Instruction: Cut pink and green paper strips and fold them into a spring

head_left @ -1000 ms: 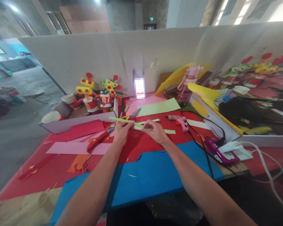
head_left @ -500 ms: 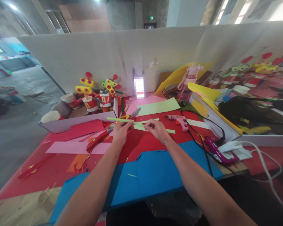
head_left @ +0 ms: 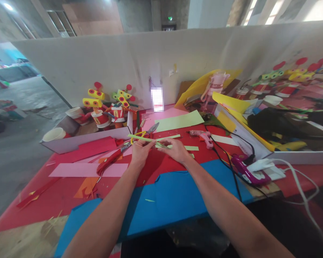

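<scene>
A person's left hand (head_left: 140,152) and right hand (head_left: 177,150) are pinching a thin green paper strip (head_left: 138,137) above the red-covered counter (head_left: 161,166), with yellow-handled scissors (head_left: 153,128) lying just beyond and a pink glue gun (head_left: 205,137) resting to the right.

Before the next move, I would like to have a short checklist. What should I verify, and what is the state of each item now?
1. Left hand gripping the green strip: ok, pinched between thumb and fingers.
2. Right hand also on this strip: ok, fingertips at its other end.
3. Yellow-handled scissors well away from the hands: not ok, they lie just beyond the left hand.
4. Glue gun apart from the hands: ok, lying to their right.
5. Glue gun cool: cannot tell.
</scene>
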A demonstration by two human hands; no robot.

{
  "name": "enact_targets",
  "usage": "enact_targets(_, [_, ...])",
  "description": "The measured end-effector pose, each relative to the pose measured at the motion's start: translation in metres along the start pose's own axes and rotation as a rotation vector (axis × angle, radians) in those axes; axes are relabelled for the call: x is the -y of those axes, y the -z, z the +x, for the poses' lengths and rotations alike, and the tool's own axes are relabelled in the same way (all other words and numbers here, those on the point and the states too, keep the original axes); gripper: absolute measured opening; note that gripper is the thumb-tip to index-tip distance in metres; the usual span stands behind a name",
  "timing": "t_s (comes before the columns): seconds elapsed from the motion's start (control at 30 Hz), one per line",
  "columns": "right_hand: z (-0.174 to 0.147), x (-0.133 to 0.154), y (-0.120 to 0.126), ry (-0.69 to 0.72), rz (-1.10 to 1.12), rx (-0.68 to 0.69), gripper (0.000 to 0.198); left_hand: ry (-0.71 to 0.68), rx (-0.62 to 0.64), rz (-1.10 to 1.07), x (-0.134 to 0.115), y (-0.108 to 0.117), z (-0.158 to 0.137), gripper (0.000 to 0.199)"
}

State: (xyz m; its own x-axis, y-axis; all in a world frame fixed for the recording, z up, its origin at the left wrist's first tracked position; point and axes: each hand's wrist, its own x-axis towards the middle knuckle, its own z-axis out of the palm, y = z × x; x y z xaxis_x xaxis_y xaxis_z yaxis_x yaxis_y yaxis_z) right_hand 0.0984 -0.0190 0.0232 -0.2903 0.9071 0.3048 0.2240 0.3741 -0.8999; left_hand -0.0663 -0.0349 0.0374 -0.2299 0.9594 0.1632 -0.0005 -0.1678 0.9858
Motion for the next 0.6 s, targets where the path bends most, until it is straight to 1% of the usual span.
enact_targets(0.1, [-0.0015,0.0055,-0.0005,-0.003,0.019,0.038,0.022,0.003,0.024,0.022,0.002,-0.0037,-0.0018,0.023])
enact_targets(0.3, [-0.0022,0.0081,0.0021,-0.081,0.12,0.032,0.027,-0.011,0.026,0.039,0.0018,-0.0062,-0.0033,0.021])
enact_targets(0.4, [-0.0022,0.0067,0.0015,-0.087,0.12,0.007,0.028,-0.008,0.027,0.036,-0.0002,-0.0065,-0.0041,0.022])
enact_targets(0.6, [-0.0019,0.0009,0.0002,-0.081,0.089,-0.028,0.028,-0.031,0.028,0.12,-0.0006,-0.0059,-0.0051,0.025])
